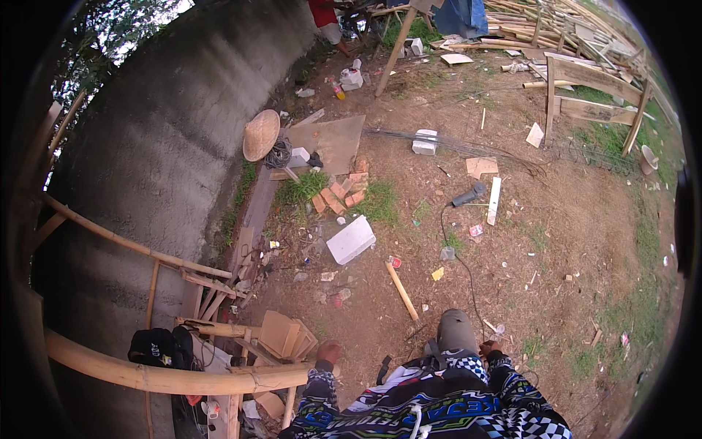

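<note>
My left hand (329,352) hangs low beside a thick bamboo pole (183,377), close to its right end. It is seen from above, and its fingers are hidden. My right hand (491,348) is by my right knee, near a small pale piece (499,329) on the ground. Its fingers are too small to read, so I cannot tell whether it holds anything. A black cord (468,271) runs from near that hand up to a dark grey angle grinder (469,194) lying on the dirt. Ahead of me lies a short cut bamboo length (402,291).
A white block (351,239) and orange bricks (340,194) lie ahead. Along the left stands a grey concrete wall (168,139); a woven hat (262,135) is beside it. Wooden frames (592,77) and bamboo piles (534,25) fill the far right. Another person (327,20) is far back.
</note>
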The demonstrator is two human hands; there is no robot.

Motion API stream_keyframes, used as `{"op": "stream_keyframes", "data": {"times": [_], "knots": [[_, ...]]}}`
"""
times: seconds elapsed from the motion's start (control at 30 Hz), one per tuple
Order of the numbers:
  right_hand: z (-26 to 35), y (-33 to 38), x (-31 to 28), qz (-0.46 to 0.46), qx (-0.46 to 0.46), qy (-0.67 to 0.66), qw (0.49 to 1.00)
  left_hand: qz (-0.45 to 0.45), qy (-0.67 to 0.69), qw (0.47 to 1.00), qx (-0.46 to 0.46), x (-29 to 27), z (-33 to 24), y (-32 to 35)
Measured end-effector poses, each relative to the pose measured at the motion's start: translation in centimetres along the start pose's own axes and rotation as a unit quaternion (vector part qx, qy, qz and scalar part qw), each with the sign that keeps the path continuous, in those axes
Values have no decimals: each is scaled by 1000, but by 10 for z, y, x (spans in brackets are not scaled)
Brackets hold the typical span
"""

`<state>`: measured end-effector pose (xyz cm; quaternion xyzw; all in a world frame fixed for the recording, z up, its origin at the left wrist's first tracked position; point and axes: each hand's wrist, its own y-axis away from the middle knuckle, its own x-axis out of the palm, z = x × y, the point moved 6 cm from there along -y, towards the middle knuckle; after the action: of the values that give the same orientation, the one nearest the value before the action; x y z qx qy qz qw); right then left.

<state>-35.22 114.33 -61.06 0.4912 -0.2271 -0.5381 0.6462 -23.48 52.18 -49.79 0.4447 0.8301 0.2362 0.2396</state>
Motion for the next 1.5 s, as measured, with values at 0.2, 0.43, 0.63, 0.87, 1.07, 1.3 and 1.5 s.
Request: {"op": "stream_keyframes", "data": {"times": [0.2, 0.43, 0.63, 0.87, 1.07, 1.3, 1.5], "knots": [[55, -63, 12, -14, 46, 144, 988, -62, -172, 953, 243, 77, -287, -201], [357, -217, -47, -40, 13, 240, 970, 13, -198, 980, 10, 182, -290, -359], [788, -361, -127, -60, -179, 34, 981, 125, -199, 959, -162, 265, -302, -424], [1152, -475, -89, -26, -255, -30, 966, 136, -186, 922, -311, 295, -365, -597], [1191, -544, -51, 45, -99, 283, 953, 120, -10, 952, -283, 297, -579, -844], [1235, -577, -66, -32, 32, -45, 998, -31, -189, 960, 203, 314, -982, -1122], [1343, -660, -44, 24, 82, 99, 991, 0, -156, 938, 311, 452, -1198, -1188]]}}
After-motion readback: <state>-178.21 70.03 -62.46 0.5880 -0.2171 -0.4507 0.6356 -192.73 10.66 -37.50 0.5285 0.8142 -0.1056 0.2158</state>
